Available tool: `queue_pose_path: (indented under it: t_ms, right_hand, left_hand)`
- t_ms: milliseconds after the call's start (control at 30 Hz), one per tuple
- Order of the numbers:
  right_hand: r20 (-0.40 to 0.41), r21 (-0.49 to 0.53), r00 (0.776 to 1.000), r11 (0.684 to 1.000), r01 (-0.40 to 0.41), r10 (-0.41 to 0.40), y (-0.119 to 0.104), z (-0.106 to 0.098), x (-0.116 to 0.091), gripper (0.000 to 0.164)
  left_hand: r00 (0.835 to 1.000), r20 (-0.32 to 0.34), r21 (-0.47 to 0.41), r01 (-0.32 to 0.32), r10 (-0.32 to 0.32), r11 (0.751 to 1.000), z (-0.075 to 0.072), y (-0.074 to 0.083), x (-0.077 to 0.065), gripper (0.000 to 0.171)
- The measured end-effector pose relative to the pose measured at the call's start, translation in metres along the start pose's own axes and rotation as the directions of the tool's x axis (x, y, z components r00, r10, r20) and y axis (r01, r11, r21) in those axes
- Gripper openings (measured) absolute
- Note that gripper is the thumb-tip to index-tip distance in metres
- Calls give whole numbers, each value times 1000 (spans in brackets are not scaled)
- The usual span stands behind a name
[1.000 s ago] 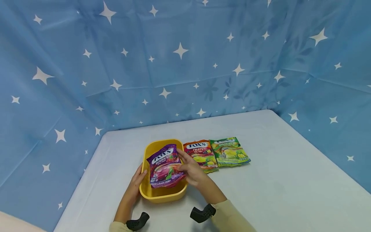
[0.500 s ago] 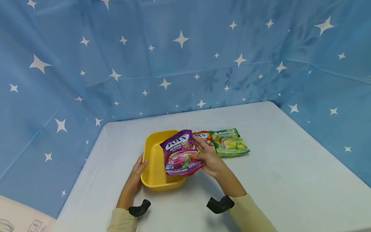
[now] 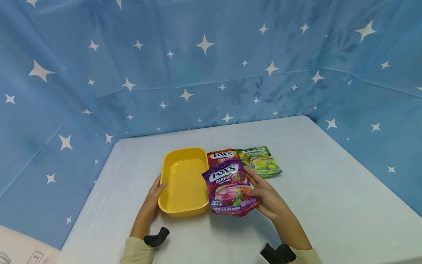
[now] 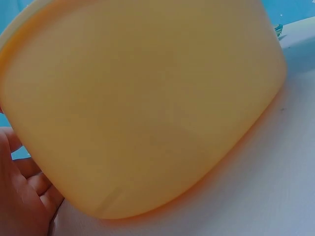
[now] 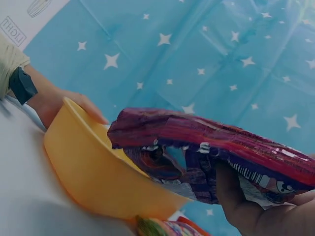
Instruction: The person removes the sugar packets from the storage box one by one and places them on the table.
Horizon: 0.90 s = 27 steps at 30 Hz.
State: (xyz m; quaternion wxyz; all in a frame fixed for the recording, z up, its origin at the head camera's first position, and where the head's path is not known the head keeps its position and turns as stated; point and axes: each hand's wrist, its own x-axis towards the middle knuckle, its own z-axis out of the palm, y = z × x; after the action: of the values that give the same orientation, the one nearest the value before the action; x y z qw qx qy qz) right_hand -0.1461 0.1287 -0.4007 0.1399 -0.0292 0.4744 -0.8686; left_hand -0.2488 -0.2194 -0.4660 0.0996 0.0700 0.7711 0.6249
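Right hand: my right hand (image 3: 268,198) is gripping the purple Fox's Berries candy bag (image 3: 230,187) by its right edge, fingers curled under it and thumb lying on its front; in the right wrist view those fingers (image 5: 241,206) are showing beneath the crumpled bag (image 5: 211,147).
Purple bag: it is hanging tilted just above the white table (image 3: 329,205), right beside the yellow tub's right wall and outside the tub, its front facing up at me.
Left hand: my left hand (image 3: 151,203) is resting against the near left corner of the yellow tub (image 3: 171,209), fingers relaxed along the outer wall and thumb near the rim; in the left wrist view, fingers (image 4: 29,191) are lying beside the tub's wall (image 4: 147,108), which is filling that view.
Yellow tub: it is sitting upright on the table with nothing showing inside it.
Farther bags: the orange Fox's Fruits bag (image 3: 222,156) is lying flat just past the purple one, partly covered by it; the green Fox's bag (image 3: 258,161) is lying just beside it on the right, the two edges touching or overlapping.
Backdrop: blue cloth with white stars (image 3: 204,66) is hanging behind and around the table.
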Motion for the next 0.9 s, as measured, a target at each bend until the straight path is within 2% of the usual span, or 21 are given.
queue_pose_path:
  t_ms: [100, 300, 500, 767, 900]
  right_hand:
    - [8, -8, 1000, 1000, 2, -2, -1, -6, -9, 83]
    - [31, -52, 999, 998, 36, -34, -3, -18, -25, 84]
    - [-8, -66, 999, 997, 43, -43, -4, -28, -38, 84]
    - [-7, -71, 1000, 997, 16, -17, 2, -40, -49, 86]
    - [-55, -76, 998, 997, -7, 3, 6, -45, -55, 87]
  left_hand:
    - [999, 1, -11, 39, -39, 999, 0, 1, 0, 61]
    - [999, 4, -21, 50, -50, 999, -1, 2, -2, 58]
    - [999, 4, -31, 49, -49, 998, -2, -1, -3, 62]
    - [999, 14, -41, 50, -49, 998, -2, 1, -3, 62]
    - [998, 12, -33, 62, -61, 998, -1, 2, -2, 62]
